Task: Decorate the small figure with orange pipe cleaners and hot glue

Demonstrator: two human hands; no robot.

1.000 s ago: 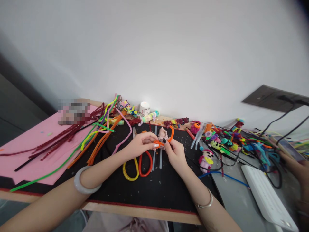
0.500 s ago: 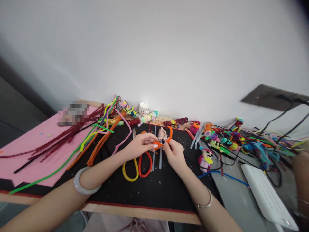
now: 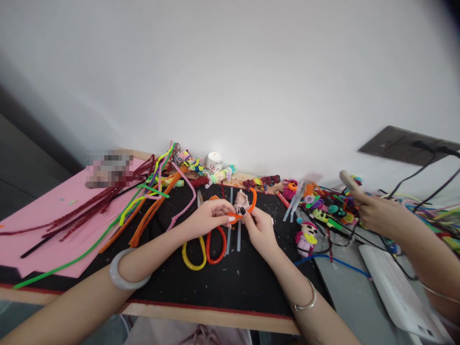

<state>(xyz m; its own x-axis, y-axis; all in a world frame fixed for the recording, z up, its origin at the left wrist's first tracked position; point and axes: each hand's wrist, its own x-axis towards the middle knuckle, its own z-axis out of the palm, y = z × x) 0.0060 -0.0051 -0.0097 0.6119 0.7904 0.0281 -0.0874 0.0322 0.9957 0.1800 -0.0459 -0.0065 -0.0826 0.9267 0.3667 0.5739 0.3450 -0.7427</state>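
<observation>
Between my two hands is an orange pipe cleaner [image 3: 253, 199], bent into a small loop with one end curling up at the right. My left hand [image 3: 212, 216] pinches the looped part between thumb and fingers. On the other side, my right hand [image 3: 258, 225] grips it with thumb and forefinger. A pale pinkish fuzzy piece [image 3: 242, 198] shows just behind the fingertips; whether I touch it, I cannot tell. Below my left hand lie scissors with a yellow and a red handle [image 3: 216, 258]. Translucent glue sticks [image 3: 239, 238] lie beneath my hands on the black mat [image 3: 251, 282].
Loose pipe cleaners [image 3: 143, 215] spread over pink paper [image 3: 72, 230] at left. Behind stand a white cup-like roll [image 3: 214, 162] and small pipe-cleaner figures. At right are a pipe-cleaner doll [image 3: 306, 235], cables, a white power strip [image 3: 397, 292] and another person's hand [image 3: 377, 211].
Another person's hand has come in from the right over the pile of crafts, its finger stretched toward the wall. My own hands and the orange pipe cleaner have barely moved.
</observation>
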